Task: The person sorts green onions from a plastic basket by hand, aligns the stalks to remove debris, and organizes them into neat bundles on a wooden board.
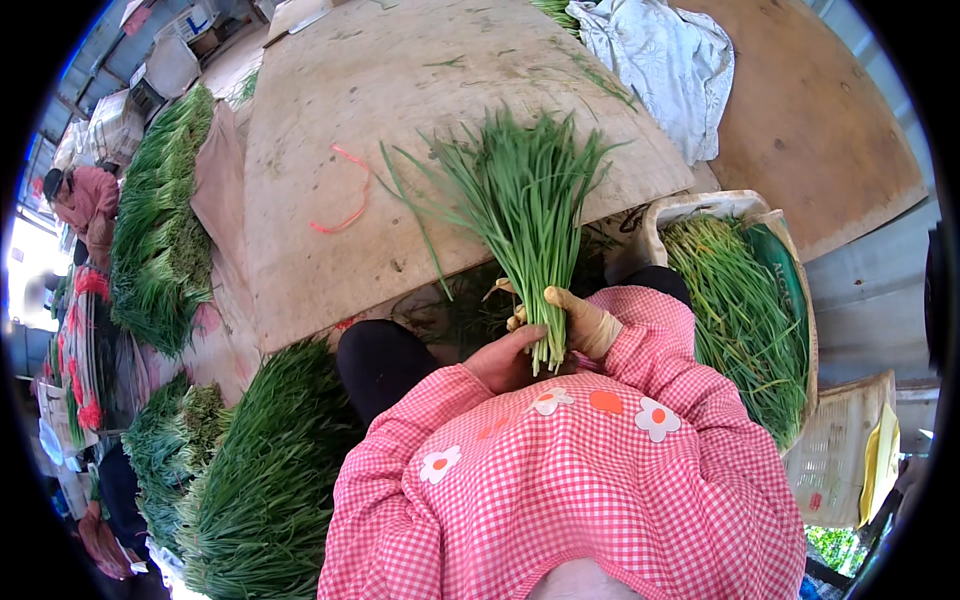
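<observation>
In front of my chest I hold an upright bunch of green chives (535, 240), leaves fanning out over the board's near edge and pale cut ends pointing down. My right hand (588, 322), in a yellowish glove, is closed round the lower stems, its thumb in front; yellowish fingertips show at the bunch's left side. Bare, my left hand (508, 360) presses against the stem ends from the left, thumb across the front; its other fingers are partly hidden. A few loose leaves (418, 222) lie left of the bunch.
A large wooden board (330, 100) spreads ahead, with a red tie (350, 195) on it. At right stands a crate (655, 225) of greens; pale cloth (660, 65) lies beyond. Heaped chives (275, 480) lie at left, more (165, 230) farther off near another person (88, 200).
</observation>
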`<state>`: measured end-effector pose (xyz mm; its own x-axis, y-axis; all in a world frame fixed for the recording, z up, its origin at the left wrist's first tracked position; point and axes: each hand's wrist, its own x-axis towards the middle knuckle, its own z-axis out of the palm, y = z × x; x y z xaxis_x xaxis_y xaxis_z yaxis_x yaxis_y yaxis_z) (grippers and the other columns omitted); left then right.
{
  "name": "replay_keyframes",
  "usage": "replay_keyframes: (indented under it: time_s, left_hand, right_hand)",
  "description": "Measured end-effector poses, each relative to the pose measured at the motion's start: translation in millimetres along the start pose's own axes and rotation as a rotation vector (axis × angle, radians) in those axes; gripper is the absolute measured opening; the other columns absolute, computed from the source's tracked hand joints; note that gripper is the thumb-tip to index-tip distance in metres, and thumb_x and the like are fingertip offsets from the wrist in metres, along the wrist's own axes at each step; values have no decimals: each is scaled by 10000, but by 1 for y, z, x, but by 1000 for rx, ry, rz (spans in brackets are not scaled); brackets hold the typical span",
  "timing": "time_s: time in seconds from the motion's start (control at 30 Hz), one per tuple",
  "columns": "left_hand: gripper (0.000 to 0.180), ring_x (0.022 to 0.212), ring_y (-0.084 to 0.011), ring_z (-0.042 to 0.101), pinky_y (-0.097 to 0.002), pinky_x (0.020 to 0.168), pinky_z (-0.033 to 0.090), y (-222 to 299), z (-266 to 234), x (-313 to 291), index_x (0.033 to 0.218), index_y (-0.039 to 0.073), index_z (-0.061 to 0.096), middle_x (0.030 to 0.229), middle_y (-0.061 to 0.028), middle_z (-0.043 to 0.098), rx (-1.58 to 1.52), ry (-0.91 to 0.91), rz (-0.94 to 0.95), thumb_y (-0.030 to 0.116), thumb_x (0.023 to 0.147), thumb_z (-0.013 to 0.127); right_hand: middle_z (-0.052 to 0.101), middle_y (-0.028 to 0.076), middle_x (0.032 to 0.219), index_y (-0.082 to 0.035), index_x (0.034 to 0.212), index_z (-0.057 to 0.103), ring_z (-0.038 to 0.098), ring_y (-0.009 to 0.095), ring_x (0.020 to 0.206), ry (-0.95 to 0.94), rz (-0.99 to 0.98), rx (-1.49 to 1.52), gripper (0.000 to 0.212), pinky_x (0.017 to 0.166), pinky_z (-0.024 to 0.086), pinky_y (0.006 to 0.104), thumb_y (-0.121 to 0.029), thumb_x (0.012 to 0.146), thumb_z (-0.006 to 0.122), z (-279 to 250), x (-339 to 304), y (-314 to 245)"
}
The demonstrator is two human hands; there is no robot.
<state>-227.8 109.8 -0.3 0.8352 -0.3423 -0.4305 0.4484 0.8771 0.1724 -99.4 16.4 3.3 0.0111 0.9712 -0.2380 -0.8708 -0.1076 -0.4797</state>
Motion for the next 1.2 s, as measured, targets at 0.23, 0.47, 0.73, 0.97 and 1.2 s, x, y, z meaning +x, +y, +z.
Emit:
replay_keyframes:
  time_s: [0.23, 0.47, 0.73, 0.97, 1.2]
  left_hand:
    - [565, 1037, -208, 530, -338, 892, 427, 53, -26, -29, 1258, -10, 364, 1157, -118, 521, 574, 71, 318, 306, 839, 574]
    - [539, 1003, -158, 509, -303, 895, 401, 40, -12, 26, 1239, 47, 386, 1091, -41, 524, 343, 23, 655, 139, 770, 637]
    - [388, 901, -182, 552, -327, 800, 463, 45, 12, 11, 1141, 47, 453, 1000, -55, 535, 252, 138, 762, 104, 785, 597]
    - [326, 791, -172, 574, -319, 703, 494, 64, 13, -2, 1069, 48, 488, 918, -50, 550, 249, 231, 770, 32, 760, 592]
    - [333, 765, -146, 584, -288, 652, 505, 78, 34, 2, 1068, 34, 531, 901, -34, 589, 498, 317, 831, 48, 751, 629]
  right_hand:
    - [604, 91, 843, -53, 1143, 515, 604, 190, 797, 227, 40, -314, 505, 679, 508, 296, -330, 754, 677, -4, -14, -17]
    - [609, 217, 943, 68, 1086, 488, 620, 297, 826, 493, 142, -1551, 657, 769, 478, 341, -403, 674, 686, 33, -6, -25]
    - [612, 152, 645, 73, 994, 433, 631, 299, 608, 587, 97, -2254, 704, 589, 487, 382, -533, 691, 624, 72, 4, -5]
    - [618, 223, 798, 75, 1124, 421, 621, 343, 789, 336, -31, -1932, 778, 715, 476, 392, -579, 727, 569, 85, -1, -25]
    - [618, 152, 959, 45, 1120, 527, 565, 214, 874, 84, -142, -1454, 645, 809, 429, 327, -530, 828, 519, 29, 28, -85]
